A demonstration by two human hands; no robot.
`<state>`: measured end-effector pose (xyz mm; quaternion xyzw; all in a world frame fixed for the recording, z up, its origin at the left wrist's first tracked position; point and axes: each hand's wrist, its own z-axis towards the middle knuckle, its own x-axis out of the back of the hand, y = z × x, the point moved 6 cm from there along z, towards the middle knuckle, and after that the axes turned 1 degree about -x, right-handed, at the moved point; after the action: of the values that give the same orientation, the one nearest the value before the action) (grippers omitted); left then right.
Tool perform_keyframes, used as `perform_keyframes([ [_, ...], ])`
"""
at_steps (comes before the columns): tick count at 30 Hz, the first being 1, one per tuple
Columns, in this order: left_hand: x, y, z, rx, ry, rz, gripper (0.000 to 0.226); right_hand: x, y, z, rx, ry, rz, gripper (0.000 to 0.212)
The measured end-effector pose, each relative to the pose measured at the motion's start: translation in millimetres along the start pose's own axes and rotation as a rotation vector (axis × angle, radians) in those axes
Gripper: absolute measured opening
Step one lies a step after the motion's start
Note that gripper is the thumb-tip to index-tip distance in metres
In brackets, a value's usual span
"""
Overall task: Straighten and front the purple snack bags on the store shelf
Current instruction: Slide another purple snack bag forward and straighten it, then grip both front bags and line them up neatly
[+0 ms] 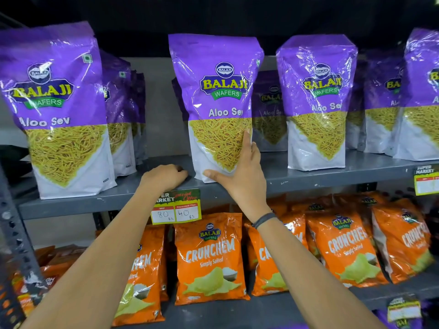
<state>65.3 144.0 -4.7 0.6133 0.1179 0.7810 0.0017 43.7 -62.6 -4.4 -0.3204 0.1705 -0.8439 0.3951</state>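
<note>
Purple Aloo Sev snack bags stand upright in rows on the grey shelf (297,179). The middle front bag (217,96) stands near the shelf's front edge. My right hand (240,169) grips its lower right side, thumb across the bottom front and fingers up the right edge. My left hand (164,176) rests on the shelf just left of that bag, fingers curled, holding nothing. The left front bag (54,108) stands far forward and tilts slightly. Another front bag (317,100) stands to the right, and one more (422,91) sits at the right edge. More purple bags stand behind each.
A yellow price tag (176,206) reading 80 and 40 hangs on the shelf's front lip. Orange Crunchem chip bags (210,260) fill the shelf below. A perforated metal upright (14,231) runs down the left. A gap lies between the left and middle rows.
</note>
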Motion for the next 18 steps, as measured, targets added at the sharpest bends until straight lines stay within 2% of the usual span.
perform_keyframes([
  [7, -1.9, -0.4, 1.9, -0.013, -0.001, 0.019, 0.051, -7.0, 2.1, 7.9, -0.01, 0.013, -0.083, 0.126],
  [10, -0.1, -0.5, 0.1, -0.011, 0.034, -0.043, 0.048, -8.8, 0.9, 9.2, -0.003, 0.003, -0.106, 0.125],
  [13, 12.5, 2.0, -5.0, -0.051, 0.179, -0.258, 0.05, 0.6, 4.1, 8.1, 0.028, 0.022, 0.045, 0.12],
  [15, 24.2, 6.5, -11.9, -0.105, 0.281, -0.444, 0.057, 20.6, 11.9, 9.4, 0.049, 0.127, 0.149, 0.111],
  [18, 31.3, 23.8, -20.3, -0.189, 0.261, -0.809, 0.083, 55.9, 31.0, 14.2, 0.08, 0.344, 0.132, 0.096],
])
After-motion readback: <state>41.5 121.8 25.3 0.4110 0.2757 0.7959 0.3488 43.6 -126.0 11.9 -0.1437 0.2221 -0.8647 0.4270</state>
